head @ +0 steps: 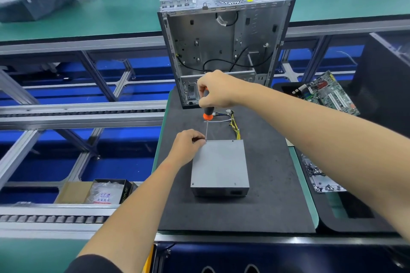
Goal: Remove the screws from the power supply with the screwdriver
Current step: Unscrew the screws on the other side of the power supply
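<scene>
Grey sheet metal covers the power supply (219,165), which lies flat on a black foam mat (273,184) on the counter (307,186), with its bundle of yellow and white cables (235,125) trailing from its far end. At the power supply's far left corner, the screwdriver (206,117) stands nearly upright with its tip down at that corner. The right hand (218,91) wraps its grip closed round the black and orange handle from above. The left hand (188,145) rests against the same corner of the power supply, its fingers curled in a pinch right at the shaft's tip; whether they hold a screw cannot be told. Beyond the power supply stands an open, emptied computer case (224,42). To the power supply's right lie a tray of small screws (319,176) and, farther back, a green circuit board (328,93).
</scene>
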Demonstrator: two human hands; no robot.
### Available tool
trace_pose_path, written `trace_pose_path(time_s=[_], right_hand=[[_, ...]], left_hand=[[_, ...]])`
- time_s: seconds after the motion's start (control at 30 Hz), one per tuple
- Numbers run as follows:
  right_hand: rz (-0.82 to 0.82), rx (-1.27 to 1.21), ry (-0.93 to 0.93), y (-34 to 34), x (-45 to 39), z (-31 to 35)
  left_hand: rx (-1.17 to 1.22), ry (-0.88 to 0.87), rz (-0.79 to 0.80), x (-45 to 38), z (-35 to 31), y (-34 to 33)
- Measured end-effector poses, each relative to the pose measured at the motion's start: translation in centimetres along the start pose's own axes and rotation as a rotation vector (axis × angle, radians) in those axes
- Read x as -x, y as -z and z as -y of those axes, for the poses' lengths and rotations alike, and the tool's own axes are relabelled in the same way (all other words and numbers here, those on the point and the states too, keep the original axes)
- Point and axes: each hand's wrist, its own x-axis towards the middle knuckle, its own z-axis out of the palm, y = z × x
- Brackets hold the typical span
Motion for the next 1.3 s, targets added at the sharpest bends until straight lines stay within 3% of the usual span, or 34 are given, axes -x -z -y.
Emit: trace_pose_path(time_s=[0.27,0.43,0.6,0.7,0.83,1.13,1.3], right_hand=[[0.057,0.058,0.01,0.2,-0.1,0.7],[0.175,0.162,-0.008,0.5,-0.3,1.7],[0.147,0.148,-0.017,0.4,-0.4,1.9],[0.138,0.151,0.061,0.3,-0.2,1.6],[0.246,0.154,0.168,1.2,-0.1,1.4],[0.193,0.024,-0.132,0.6,-1.7,0.8],[0.179,0.027,-0.17,0.7,-1.4,0.6]], left_hand=[[0.003,0.004,0.007,0.0,-0.3,0.1],[0.024,0.035,0.062,-0.2,0.1,0.7],[0.034,0.022,0.052,-0.2,-0.1,0.8],[0.055,0.022,0.047,-0.3,0.1,0.9],[0.111,0.065,0.055,-0.4,0.1,0.9],[0.126,0.086,0.065,-0.5,0.5,0.9],[0.101,0.053,0.082,-0.5,0.2,0.9]])
